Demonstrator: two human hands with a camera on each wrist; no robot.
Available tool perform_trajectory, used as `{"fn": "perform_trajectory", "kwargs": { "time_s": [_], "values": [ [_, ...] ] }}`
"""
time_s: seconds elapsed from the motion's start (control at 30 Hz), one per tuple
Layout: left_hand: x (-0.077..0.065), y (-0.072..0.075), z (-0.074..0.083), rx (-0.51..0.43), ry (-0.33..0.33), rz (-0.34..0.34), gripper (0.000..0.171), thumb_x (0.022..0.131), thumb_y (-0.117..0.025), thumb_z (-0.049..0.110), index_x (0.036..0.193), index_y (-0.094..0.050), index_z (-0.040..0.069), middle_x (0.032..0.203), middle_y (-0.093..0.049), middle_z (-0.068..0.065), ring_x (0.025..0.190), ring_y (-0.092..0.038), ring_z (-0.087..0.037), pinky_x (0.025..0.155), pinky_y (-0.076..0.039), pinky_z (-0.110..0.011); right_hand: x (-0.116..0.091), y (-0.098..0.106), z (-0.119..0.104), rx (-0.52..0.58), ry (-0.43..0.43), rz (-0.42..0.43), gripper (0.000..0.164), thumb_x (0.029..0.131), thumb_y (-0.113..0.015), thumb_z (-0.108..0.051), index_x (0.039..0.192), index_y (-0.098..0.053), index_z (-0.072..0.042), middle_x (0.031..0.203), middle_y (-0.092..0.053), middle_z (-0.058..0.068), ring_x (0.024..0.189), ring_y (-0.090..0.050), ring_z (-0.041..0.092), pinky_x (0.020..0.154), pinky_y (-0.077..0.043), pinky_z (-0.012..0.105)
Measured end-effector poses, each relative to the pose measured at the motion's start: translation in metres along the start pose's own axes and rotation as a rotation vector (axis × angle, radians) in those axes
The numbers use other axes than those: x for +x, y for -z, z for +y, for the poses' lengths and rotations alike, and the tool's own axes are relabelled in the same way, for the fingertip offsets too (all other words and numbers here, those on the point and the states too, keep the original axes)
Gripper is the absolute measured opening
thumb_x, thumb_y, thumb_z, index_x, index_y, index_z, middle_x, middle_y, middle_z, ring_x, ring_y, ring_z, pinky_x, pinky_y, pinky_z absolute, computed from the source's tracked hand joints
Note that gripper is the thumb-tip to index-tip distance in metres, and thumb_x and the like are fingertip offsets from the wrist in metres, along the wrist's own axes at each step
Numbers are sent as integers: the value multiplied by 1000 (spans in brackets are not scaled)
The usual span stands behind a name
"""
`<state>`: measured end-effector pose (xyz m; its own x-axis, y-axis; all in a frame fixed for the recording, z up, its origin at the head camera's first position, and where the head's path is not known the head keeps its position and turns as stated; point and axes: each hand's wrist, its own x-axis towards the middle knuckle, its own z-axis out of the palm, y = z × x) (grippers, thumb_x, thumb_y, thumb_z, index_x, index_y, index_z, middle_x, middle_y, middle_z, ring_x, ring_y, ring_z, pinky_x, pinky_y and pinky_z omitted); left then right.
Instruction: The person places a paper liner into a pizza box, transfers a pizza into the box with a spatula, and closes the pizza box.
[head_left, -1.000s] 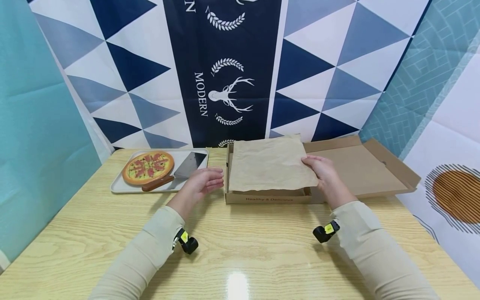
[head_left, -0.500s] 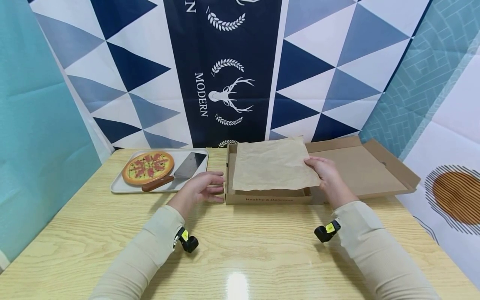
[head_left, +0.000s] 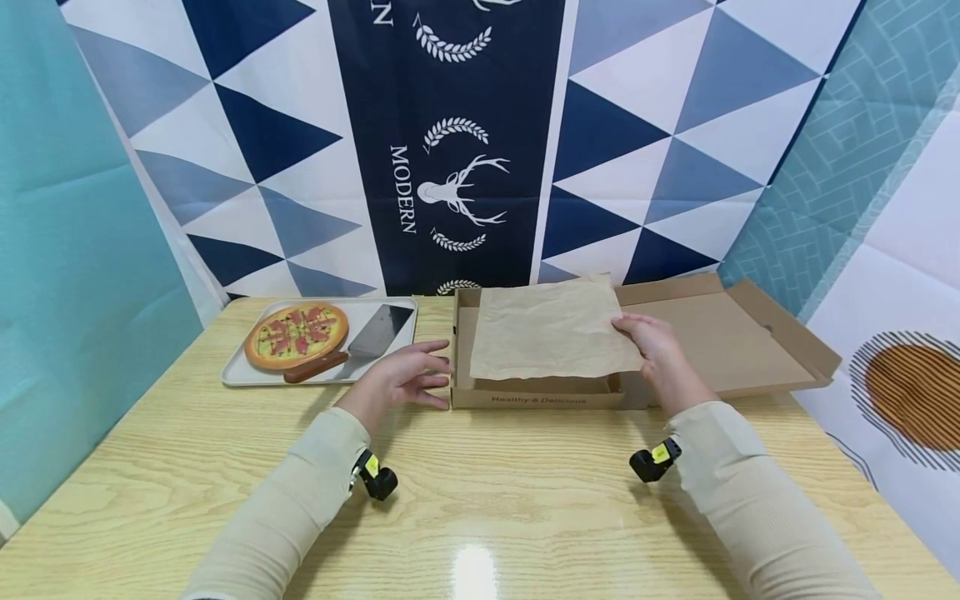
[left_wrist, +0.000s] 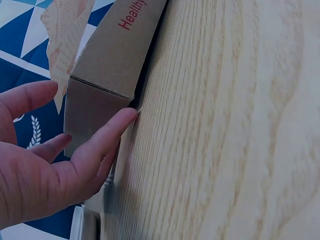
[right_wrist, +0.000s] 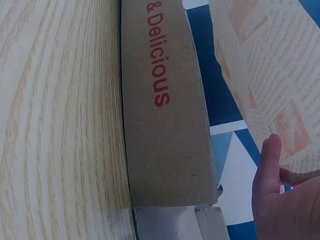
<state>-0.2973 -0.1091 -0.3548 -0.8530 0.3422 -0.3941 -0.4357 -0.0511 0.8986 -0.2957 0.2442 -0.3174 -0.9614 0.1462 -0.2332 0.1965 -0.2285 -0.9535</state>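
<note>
A sheet of brown greaseproof paper hangs over the open cardboard pizza box, plain on top. Its printed underside shows in the right wrist view. My right hand pinches the paper's right edge between thumb and fingers. At the box's left side, my left hand has its fingers spread and relaxed. In the left wrist view, a fingertip of the left hand reaches the bottom corner of the box; whether it touches, I cannot tell.
Left of the box lies a white tray with a pizza and a pizza server with a wooden handle. The box lid lies folded back to the right. A patterned cloth stands behind the wooden table.
My right hand has shifted slightly right with the paper, baring more of the box's left interior. The left hand's fingers have spread and come up against the box's left side.
</note>
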Motion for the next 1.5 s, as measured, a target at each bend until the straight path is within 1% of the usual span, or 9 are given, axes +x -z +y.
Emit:
{"fn": "perform_trajectory", "kwargs": {
  "time_s": [0.13, 0.23, 0.3, 0.37, 0.5, 0.77, 1.13, 1.3, 1.5],
  "values": [
    [1, -1, 0, 35, -14, -41, 78, 90, -53, -6, 157, -20, 18, 159, -16, -16, 104, -50, -24, 88, -48, -60, 0, 1, 0, 5, -2, -4, 9, 97, -57, -7, 94, -62, -13, 75, -64, -7, 69, -62, 6, 61, -52, 21],
    [2, -2, 0, 54, -21, -58, 81, 90, -51, -9, 157, -16, 18, 159, -16, -17, 87, -50, -19, 89, -47, -61, 1, 1, 0, -16, -8, 14, 14, 97, -58, -8, 88, -64, -16, 75, -64, -7, 68, -61, 6, 61, -51, 21],
    [3, -3, -1, 55, -19, -62, 82, 89, -50, -10, 157, -15, 18, 158, -18, -17, 92, -51, -21, 89, -46, -61, 1, 1, 0, -32, -10, 18, 16, 96, -59, -9, 86, -65, -18, 75, -64, -7, 69, -60, 6, 61, -51, 21],
    [5, -4, -2, 58, -21, -64, 83, 88, -50, -10, 157, -14, 18, 158, -20, -17, 107, -50, -26, 89, -47, -60, 2, 2, 0, -32, -15, 19, 16, 96, -59, -9, 86, -65, -18, 76, -64, -7, 69, -60, 6, 61, -51, 21],
    [7, -4, -4, 57, -23, -52, 83, 87, -50, -10, 157, -15, 18, 156, -23, -16, 127, -40, -34, 87, -48, -60, 4, 1, 0, -11, -19, 2, 11, 97, -58, -8, 94, -64, -15, 77, -64, -6, 70, -61, 7, 61, -52, 22],
    [8, -5, -5, 61, -16, -27, 83, 86, -51, -10, 157, -17, 19, 156, -25, -16, 113, -46, -31, 85, -49, -60, 9, -4, -1, -31, -5, -25, 10, 98, -56, -8, 108, -56, -8, 78, -63, -6, 71, -62, 6, 61, -53, 23],
    [8, -6, -4, 66, -19, -34, 84, 86, -49, -11, 157, -15, 19, 156, -26, -16, 113, -48, -31, 84, -51, -57, 20, -15, -3, -125, 32, -2, 10, 97, -57, -6, 107, -58, -8, 70, -63, -8, 62, -60, 4, 55, -51, 22],
    [8, -6, -4, 68, -15, -25, 84, 86, -50, -11, 157, -17, 19, 155, -27, -15, 110, -49, -30, 84, -51, -57, 24, -23, -3, -157, 42, 15, 23, 96, -58, -6, 118, -57, -2, 67, -62, -9, 58, -57, 3, 52, -50, 20],
    [8, -6, -4, 70, -11, -21, 84, 86, -50, -11, 157, -17, 19, 155, -27, -15, 109, -48, -30, 84, -51, -57, 28, -34, -4, -164, 39, 8, 26, 94, -57, -2, 120, -56, 2, 67, -61, -8, 56, -56, 3, 51, -48, 18]
  ]
}}
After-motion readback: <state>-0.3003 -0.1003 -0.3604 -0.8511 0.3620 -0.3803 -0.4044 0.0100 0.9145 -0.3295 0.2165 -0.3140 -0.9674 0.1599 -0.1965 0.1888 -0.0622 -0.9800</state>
